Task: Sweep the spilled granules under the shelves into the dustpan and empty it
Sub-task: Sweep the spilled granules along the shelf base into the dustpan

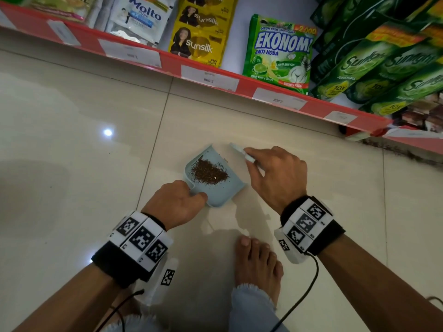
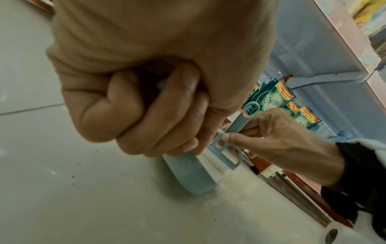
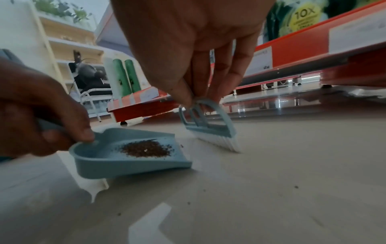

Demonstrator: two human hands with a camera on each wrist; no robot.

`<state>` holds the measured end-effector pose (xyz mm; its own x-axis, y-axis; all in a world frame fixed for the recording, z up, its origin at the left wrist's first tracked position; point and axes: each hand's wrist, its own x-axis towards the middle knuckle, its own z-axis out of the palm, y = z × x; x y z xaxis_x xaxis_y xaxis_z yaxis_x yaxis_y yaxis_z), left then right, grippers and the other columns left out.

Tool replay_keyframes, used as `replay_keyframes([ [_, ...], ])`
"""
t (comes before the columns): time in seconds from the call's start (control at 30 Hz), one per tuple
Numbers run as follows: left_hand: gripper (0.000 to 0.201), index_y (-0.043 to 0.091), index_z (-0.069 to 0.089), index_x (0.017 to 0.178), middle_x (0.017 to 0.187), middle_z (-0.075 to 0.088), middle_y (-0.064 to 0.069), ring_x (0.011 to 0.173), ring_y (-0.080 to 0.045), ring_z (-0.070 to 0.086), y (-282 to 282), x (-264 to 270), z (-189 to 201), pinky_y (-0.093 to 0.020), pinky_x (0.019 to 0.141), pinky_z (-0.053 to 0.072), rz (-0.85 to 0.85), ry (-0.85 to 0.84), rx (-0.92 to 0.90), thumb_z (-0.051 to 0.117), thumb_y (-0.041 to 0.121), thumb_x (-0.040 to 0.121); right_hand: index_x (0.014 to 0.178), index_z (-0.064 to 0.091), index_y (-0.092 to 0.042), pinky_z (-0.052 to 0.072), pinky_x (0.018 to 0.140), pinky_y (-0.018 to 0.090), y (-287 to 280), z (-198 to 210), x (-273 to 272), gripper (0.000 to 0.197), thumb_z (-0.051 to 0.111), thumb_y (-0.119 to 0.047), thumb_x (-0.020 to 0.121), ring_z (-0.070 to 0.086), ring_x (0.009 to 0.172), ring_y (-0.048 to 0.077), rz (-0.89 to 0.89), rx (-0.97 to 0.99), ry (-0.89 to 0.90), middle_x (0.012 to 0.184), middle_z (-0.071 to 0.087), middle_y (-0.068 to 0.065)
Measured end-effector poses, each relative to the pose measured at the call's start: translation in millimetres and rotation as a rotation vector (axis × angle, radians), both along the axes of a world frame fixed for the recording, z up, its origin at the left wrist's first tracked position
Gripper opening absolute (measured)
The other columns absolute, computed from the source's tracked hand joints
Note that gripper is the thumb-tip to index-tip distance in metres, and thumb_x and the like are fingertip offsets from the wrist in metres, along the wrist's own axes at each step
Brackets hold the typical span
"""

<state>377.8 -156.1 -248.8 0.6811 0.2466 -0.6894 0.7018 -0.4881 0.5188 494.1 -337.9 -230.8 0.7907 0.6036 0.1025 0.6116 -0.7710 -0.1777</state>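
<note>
Granules [image 1: 209, 173] lie in a brown heap in the middle of the pale blue dustpan [image 1: 221, 196], which sits on the tiled floor [image 1: 72, 144] in front of the red shelf edge [image 1: 242, 83]. The left hand [image 1: 176, 204] is curled round the dustpan's handle and holds it tipped, its back end on the tile and its open lip raised a little. The right hand [image 1: 275, 174] pinches the small brush [image 3: 208, 130] by its arched grip, bristles on the floor just beside the pan's open end. A few stray grains [image 3: 296, 187] remain on the tile nearer the person. To finish the sweep well, the lip should probably be pressed flat against the floor so nothing slips beneath, and the brush drawn in short, light strokes toward it. When lifting, the pan is best kept tilted back so the heap stays away from the lip.
</note>
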Motion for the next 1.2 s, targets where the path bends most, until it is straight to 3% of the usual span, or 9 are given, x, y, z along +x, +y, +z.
replay_keyframes([
  [0.13,0.047,0.017,0.037,0.056,0.057,0.043,0.000,0.055,-0.014,0.043,1,-1,1,-0.026,0.052,0.030,-0.011,0.011,-0.007,0.058,0.038,0.092,0.110,0.073,-0.032,0.042,0.054,0.025,1,0,-2,0.025,0.053,-0.037,0.095,0.058,0.062,0.014,0.146,0.026,0.247,0.073,0.069,-0.006],
  [0.3,0.047,0.017,0.037,0.055,0.056,0.044,0.000,0.054,-0.014,0.043,2,-3,1,-0.026,0.052,0.030,-0.007,0.008,-0.018,0.058,0.037,0.092,0.097,0.075,-0.028,0.030,0.048,0.017,2,11,6,0.011,0.067,-0.029,0.089,0.050,0.051,0.013,-0.024,0.173,-0.009,0.061,0.062,-0.008],
  [0.43,0.047,0.015,0.039,0.055,0.058,0.046,-0.002,0.056,-0.017,0.046,3,-4,2,-0.027,0.053,0.031,0.003,0.015,-0.020,0.059,0.038,0.091,0.103,0.074,-0.030,0.045,0.054,0.026,4,9,2,0.019,0.056,-0.030,0.096,0.053,0.057,0.016,0.049,-0.020,0.124,0.066,0.063,-0.007],
  [0.53,0.046,0.014,0.041,0.056,0.061,0.050,-0.003,0.058,-0.017,0.049,3,-3,2,-0.027,0.053,0.032,0.003,0.025,-0.013,0.058,0.039,0.091,0.099,0.077,-0.025,0.051,0.056,0.028,7,10,-1,0.021,0.058,-0.033,0.094,0.061,0.056,0.014,0.079,0.094,0.309,0.068,0.071,-0.006],
  [0.63,0.046,0.015,0.041,0.056,0.061,0.049,-0.003,0.059,-0.016,0.048,3,-4,1,-0.026,0.053,0.031,0.006,0.035,-0.009,0.058,0.039,0.091,0.097,0.078,-0.023,0.049,0.053,0.024,10,13,2,0.021,0.062,-0.035,0.091,0.064,0.055,0.016,-0.006,0.212,0.196,0.067,0.073,-0.006],
  [0.77,0.046,0.016,0.040,0.056,0.061,0.048,-0.002,0.059,-0.017,0.048,5,-6,-1,-0.027,0.054,0.032,0.017,0.040,-0.016,0.059,0.040,0.090,0.090,0.071,-0.029,0.038,0.052,0.025,13,12,6,0.014,0.058,-0.032,0.093,0.057,0.057,0.021,-0.039,0.043,0.060,0.060,0.058,-0.008],
  [0.97,0.046,0.016,0.040,0.056,0.060,0.048,-0.002,0.057,-0.015,0.047,8,-9,-3,-0.026,0.052,0.030,0.007,0.040,0.003,0.059,0.041,0.090,0.094,0.078,-0.019,0.056,0.063,0.033,18,12,-4,0.024,0.059,-0.035,0.093,0.067,0.059,0.017,0.025,0.130,0.380,0.069,0.073,-0.001],
  [1.1,0.046,0.016,0.040,0.056,0.058,0.046,-0.001,0.056,-0.016,0.046,10,-11,-5,-0.027,0.053,0.030,0.008,0.040,-0.006,0.059,0.040,0.090,0.098,0.078,-0.022,0.057,0.059,0.031,19,16,6,0.023,0.060,-0.036,0.092,0.067,0.055,0.015,-0.067,0.237,0.241,0.069,0.074,-0.004],
  [1.2,0.047,0.017,0.038,0.054,0.055,0.044,0.000,0.053,-0.015,0.043,11,-13,-6,-0.026,0.052,0.029,0.013,0.033,-0.012,0.059,0.039,0.090,0.094,0.074,-0.026,0.046,0.054,0.026,16,16,17,0.019,0.058,-0.036,0.092,0.062,0.055,0.023,-0.114,0.154,0.047,0.061,0.068,-0.005],
])
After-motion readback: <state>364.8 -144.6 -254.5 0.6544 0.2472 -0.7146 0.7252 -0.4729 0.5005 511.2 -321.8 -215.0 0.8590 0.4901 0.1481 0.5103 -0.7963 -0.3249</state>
